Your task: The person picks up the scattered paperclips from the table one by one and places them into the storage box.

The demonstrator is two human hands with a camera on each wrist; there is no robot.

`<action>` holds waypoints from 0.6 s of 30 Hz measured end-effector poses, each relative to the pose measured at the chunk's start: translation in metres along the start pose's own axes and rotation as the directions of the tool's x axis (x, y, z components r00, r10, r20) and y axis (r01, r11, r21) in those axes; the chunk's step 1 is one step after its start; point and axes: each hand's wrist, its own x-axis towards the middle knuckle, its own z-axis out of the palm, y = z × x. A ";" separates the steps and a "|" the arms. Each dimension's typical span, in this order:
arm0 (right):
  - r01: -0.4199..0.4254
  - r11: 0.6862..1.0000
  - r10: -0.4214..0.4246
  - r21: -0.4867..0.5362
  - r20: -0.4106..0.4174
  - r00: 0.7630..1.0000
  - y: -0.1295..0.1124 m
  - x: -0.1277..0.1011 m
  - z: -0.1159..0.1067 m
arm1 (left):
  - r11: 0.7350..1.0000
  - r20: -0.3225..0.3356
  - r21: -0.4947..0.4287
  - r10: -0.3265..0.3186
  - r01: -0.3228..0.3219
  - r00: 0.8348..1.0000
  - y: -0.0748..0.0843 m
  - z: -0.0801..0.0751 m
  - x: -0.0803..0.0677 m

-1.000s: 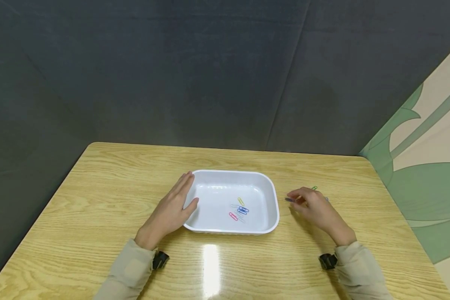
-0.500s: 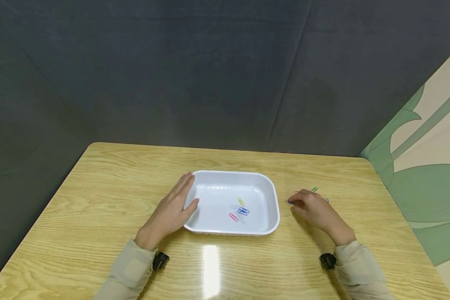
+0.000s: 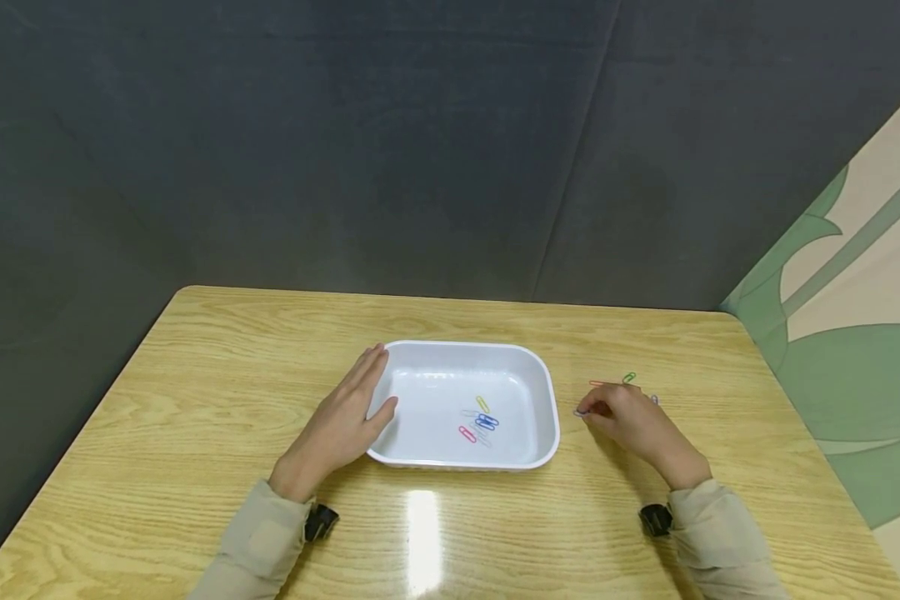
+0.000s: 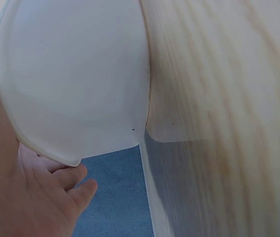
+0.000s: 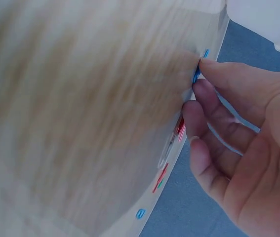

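Both hands are at work, and we note the change in the right hand [image 3: 633, 425]: a second ago it held a blue clip [image 3: 581, 412] pinched just above the surface, and now it has come down, so the clip touches the wood right of the tray [image 3: 547, 396]. We see finger and thumb still closed on the clip in the right wrist view [image 5: 196, 75], so we judge it neither released nor carried over. Our left hand [image 3: 345, 421] has not moved; its straight fingers rest flat against the tray's left wall, steadying it. Several clips [image 3: 482, 419] lie in the tray's middle as before. Nearer the surface's right edge, loose clips [image 3: 621, 382] remain beyond the right hand. The tray sits at the middle of the surface [image 3: 195, 400].
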 end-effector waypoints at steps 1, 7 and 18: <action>-0.002 1.000 0.002 0.001 -0.003 1.000 0.000 0.000 0.000 | 1.000 0.000 0.000 -0.002 0.002 1.000 0.000 0.000 0.000; -0.046 0.999 0.045 0.020 0.007 0.999 0.000 0.000 0.000 | 1.000 0.002 -0.001 -0.007 0.007 1.000 0.000 0.000 0.000; -0.124 0.990 0.118 0.074 0.081 0.990 -0.002 0.000 -0.001 | 1.000 -0.012 0.004 0.002 -0.002 1.000 -0.001 0.001 0.000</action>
